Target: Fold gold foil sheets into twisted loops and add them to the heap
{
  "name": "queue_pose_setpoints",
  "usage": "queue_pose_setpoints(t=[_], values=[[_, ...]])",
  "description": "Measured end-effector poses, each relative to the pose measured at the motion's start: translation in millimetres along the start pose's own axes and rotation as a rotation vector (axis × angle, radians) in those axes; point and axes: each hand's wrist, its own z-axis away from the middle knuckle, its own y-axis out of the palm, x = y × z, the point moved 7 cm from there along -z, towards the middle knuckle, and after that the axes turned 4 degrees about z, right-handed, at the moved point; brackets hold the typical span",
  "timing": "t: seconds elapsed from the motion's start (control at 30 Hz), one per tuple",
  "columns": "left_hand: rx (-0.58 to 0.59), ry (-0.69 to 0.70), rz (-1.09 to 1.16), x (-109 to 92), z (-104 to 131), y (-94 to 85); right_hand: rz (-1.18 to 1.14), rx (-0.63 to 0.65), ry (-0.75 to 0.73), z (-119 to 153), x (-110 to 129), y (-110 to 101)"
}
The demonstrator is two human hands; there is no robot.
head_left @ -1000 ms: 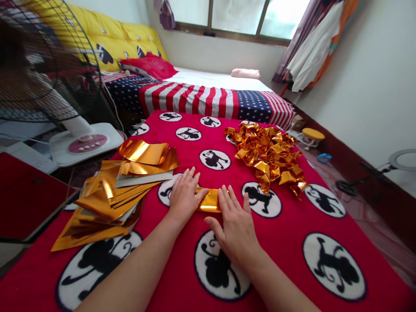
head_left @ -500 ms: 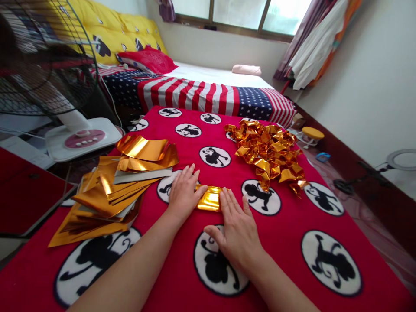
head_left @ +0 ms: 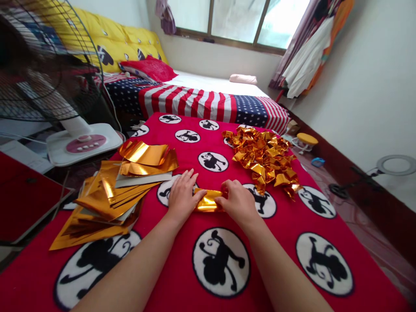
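Note:
A folded strip of gold foil paper (head_left: 207,202) lies flat on the red cloth (head_left: 169,268) in front of me. My left hand (head_left: 182,196) rests palm down at the strip's left end, fingers stretched out and thumb on the foil. At the other end, my right hand (head_left: 239,201) has its fingers bent in and pinches the strip's right edge between thumb and fingertips. Loose gold foil sheets (head_left: 110,190) are stacked untidily left of my left hand. Beyond my right hand sits a heap of folded gold foil pieces (head_left: 264,156).
A fan (head_left: 84,138) stands at the left, beside a dark red panel (head_left: 26,195). Behind the cloth is a bed (head_left: 195,102) with a striped and starred cover. On the right-hand floor are a yellow stool (head_left: 307,138) and a ring-topped stand (head_left: 394,165).
My right hand has gone from lying flat with fingers extended to curling its fingers and pinching the foil's right end. My left hand stays in place. The view has shifted slightly.

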Motion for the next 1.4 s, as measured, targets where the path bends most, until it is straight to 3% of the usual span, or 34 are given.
queue_pose_setpoints(t=[0.2, 0.43, 0.6, 0.77, 0.9, 1.13, 1.4], values=[[-0.023, -0.023, 0.031, 3.2, -2.5, -2.7, -0.169, 0.061, 0.055, -7.4, -10.1, 13.8], [-0.075, -0.081, 0.358, 9.3, -5.7, -10.9, -0.703, -0.018, -0.001, -9.9, -22.2, 32.4], [-0.080, -0.191, 0.731, 14.8, -3.1, -9.3, -0.874, -0.074, -0.047, -9.5, -16.1, 29.6], [-0.091, -0.139, 0.813, 6.1, -3.2, -12.5, -0.975, -0.102, -0.139, -4.3, -2.0, 18.8], [-0.091, -0.059, 0.773, -1.8, -3.0, -15.6, -0.931, -0.162, -0.193, 0.2, 4.1, 12.9], [-0.136, 0.112, 0.616, -18.7, -0.9, -28.3, -0.511, -0.355, -0.281, 8.0, 15.7, -11.0], [-0.127, 0.169, 0.561, -26.6, 0.4, -31.2, -0.315, -0.363, -0.373, 8.9, 27.5, -17.4]])
